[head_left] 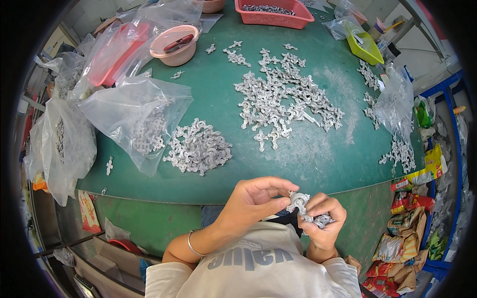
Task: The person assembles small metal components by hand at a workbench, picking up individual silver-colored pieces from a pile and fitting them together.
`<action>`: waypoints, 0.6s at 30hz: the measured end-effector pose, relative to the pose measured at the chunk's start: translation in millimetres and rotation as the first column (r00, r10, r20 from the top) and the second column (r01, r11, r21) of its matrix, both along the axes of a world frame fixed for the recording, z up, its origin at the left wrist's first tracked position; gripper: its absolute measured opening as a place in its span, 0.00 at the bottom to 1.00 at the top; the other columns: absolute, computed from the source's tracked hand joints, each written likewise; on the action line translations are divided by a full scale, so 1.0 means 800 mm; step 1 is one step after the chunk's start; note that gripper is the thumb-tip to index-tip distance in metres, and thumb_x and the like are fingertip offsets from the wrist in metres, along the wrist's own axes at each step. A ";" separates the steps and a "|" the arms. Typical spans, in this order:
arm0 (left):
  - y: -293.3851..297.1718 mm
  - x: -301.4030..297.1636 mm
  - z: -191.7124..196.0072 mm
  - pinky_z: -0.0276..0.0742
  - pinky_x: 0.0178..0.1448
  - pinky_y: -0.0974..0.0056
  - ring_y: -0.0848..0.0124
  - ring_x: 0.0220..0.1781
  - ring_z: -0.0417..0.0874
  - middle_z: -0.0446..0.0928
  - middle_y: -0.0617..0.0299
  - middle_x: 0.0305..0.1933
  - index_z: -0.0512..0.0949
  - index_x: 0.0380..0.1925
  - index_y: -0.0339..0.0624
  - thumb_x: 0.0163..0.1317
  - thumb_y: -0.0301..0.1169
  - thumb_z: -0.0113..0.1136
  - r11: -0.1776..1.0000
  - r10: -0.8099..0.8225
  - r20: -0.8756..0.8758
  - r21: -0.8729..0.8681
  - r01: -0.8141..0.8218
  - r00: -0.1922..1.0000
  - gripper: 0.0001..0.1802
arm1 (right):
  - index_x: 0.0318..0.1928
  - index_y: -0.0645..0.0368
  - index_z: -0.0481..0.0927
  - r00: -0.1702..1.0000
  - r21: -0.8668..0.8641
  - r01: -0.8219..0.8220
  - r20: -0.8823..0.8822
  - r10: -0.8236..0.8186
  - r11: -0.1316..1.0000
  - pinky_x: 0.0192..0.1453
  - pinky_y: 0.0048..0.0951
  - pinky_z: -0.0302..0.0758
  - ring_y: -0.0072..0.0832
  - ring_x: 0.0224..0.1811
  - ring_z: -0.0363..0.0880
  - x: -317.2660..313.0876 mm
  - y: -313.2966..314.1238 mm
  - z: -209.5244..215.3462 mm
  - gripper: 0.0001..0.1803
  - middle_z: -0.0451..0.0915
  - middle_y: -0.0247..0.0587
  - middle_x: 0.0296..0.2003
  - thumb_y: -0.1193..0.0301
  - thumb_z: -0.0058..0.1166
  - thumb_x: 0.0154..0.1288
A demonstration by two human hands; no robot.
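Note:
Both hands meet close to my chest, below the front edge of the green table (pixel 318 164). My left hand (pixel 256 198) pinches a small silver metal casting (pixel 298 200) between thumb and fingers. My right hand (pixel 324 218) is closed around a bunch of the same silver castings (pixel 320 219) and touches the one the left hand pinches. A thin bangle sits on my left wrist. On the table ahead lie a compact heap of castings (pixel 198 149) and a wider loose spread of castings (pixel 283 102).
Clear plastic bags (pixel 131 111) with more castings lie at the left. A pink bowl (pixel 175 45), a red tray (pixel 273 14) and a yellow-green bin (pixel 365 44) stand at the far side. Crumpled snack wrappers (pixel 407 233) pile up at the lower right.

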State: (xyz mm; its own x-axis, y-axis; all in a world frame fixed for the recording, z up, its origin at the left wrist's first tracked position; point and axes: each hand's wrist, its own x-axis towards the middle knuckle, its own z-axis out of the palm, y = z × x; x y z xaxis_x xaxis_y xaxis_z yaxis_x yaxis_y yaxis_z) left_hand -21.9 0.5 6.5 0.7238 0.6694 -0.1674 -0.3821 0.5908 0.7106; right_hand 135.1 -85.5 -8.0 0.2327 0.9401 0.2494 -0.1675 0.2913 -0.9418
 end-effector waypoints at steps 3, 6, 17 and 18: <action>-0.001 0.001 0.000 0.70 0.50 0.68 0.73 0.45 0.74 0.72 0.58 0.41 0.72 0.40 0.29 0.53 0.14 0.51 0.999 0.029 0.016 0.025 -0.029 0.999 0.13 | 0.28 0.64 0.72 1.000 -0.018 0.005 0.020 -0.004 1.000 0.35 0.27 0.70 0.28 0.30 0.74 0.000 0.000 0.001 0.14 0.76 0.46 0.27 0.85 0.62 0.40; -0.001 0.003 -0.001 0.69 0.49 0.68 0.72 0.44 0.74 0.72 0.57 0.40 0.73 0.40 0.29 0.52 0.13 0.50 0.998 0.045 0.025 0.050 -0.046 0.999 0.13 | 0.28 0.64 0.72 0.999 -0.044 0.012 0.037 -0.010 0.999 0.36 0.26 0.70 0.28 0.30 0.73 0.000 0.001 0.003 0.13 0.75 0.46 0.28 0.85 0.60 0.40; 0.000 0.006 -0.008 0.69 0.48 0.70 0.74 0.43 0.74 0.73 0.59 0.39 0.73 0.40 0.30 0.53 0.15 0.52 0.995 0.066 0.041 0.074 -0.069 0.997 0.13 | 0.30 0.64 0.72 0.999 -0.076 0.003 0.039 0.000 0.997 0.36 0.24 0.68 0.26 0.30 0.72 0.002 0.004 0.002 0.12 0.75 0.46 0.29 0.84 0.59 0.43; -0.001 0.006 -0.009 0.69 0.48 0.72 0.76 0.43 0.73 0.74 0.59 0.40 0.73 0.41 0.30 0.54 0.16 0.53 0.994 0.074 0.046 0.072 -0.077 0.996 0.13 | 0.31 0.64 0.72 1.000 -0.099 -0.005 0.003 0.005 0.995 0.36 0.23 0.68 0.25 0.31 0.72 0.002 0.004 0.003 0.12 0.75 0.45 0.29 0.84 0.59 0.43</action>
